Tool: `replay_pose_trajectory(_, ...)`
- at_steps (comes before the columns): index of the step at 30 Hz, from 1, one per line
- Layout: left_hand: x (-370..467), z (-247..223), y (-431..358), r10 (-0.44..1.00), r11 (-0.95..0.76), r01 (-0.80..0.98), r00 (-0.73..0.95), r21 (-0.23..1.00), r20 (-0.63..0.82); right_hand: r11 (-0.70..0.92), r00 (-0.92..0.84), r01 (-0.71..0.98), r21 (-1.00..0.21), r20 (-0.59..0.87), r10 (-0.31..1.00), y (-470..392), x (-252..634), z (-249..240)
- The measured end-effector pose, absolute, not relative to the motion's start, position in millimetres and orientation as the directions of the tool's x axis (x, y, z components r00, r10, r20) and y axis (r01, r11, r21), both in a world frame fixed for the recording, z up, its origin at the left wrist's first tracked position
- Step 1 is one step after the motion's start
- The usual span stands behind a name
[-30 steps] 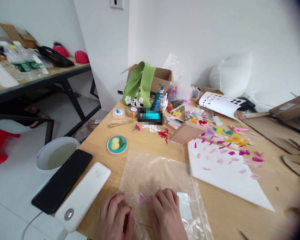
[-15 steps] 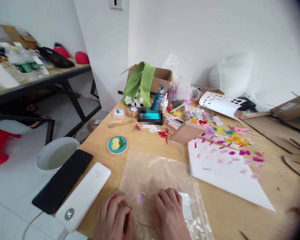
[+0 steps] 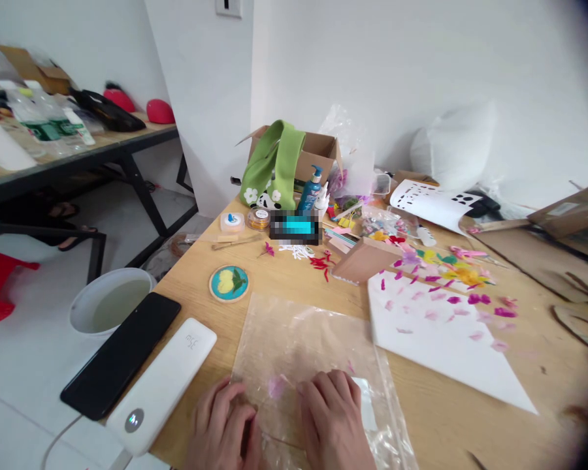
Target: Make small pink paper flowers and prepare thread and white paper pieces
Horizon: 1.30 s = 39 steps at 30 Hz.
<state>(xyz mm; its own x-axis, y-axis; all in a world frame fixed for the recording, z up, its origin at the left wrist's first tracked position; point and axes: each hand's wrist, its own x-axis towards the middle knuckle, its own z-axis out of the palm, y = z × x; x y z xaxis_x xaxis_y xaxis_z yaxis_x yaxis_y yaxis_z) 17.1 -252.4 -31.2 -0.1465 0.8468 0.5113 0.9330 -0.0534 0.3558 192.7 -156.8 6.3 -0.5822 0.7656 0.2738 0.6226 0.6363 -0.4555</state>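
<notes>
A clear plastic bag (image 3: 313, 333) lies flat on the wooden table in front of me. Both hands rest on its near part. My left hand (image 3: 225, 427) is closed with curled fingers; whatever is between them is hidden. My right hand (image 3: 334, 418) is bent into a pinch, its fingertips turned down and out of sight. Between the two hands, a pale purple petal (image 3: 276, 386) shows on the bag, with a thin light strand beside it. Lower down, a thin curved line runs from one hand to the other. A white label (image 3: 366, 405) sits beside my right hand.
Left are a white power bank (image 3: 164, 385) and a black phone (image 3: 122, 356). A small round flower hoop (image 3: 229, 283) lies beyond the bag. To the right, pink petals lie on white paper (image 3: 436, 359). Farther back stand a blue pump bottle (image 3: 310, 196) and a green bag (image 3: 277, 163).
Almost nothing differs. Both hands stay in place on the plastic bag, and the view has shifted very slightly.
</notes>
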Motion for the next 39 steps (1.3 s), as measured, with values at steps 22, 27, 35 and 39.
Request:
replay_pose_trajectory(22,19.3,-30.2,-253.2,0.842,-0.023,0.935,-0.174,0.355,0.511,0.673,-0.622,0.596,-0.437,0.278,0.732,-160.1,185.4,8.7)
replay_pose_trajectory(27,23.0,-29.5,-252.7,0.837,-0.008,0.909,-0.221,0.416,0.500,0.669,-0.611,0.606,-0.431,0.285,0.738,-158.0,181.3,8.3)
replay_pose_trajectory(35,21.2,-27.8,-252.2,0.847,-0.022,0.914,-0.197,0.404,0.494,0.686,-0.662,0.560,-0.465,0.246,0.708,-158.0,186.6,11.2)
replay_pose_trajectory(39,20.7,-27.6,-252.5,0.844,-0.018,0.918,-0.198,0.395,0.498,0.676,-0.646,0.578,-0.457,0.250,0.721,-159.6,187.6,10.7)
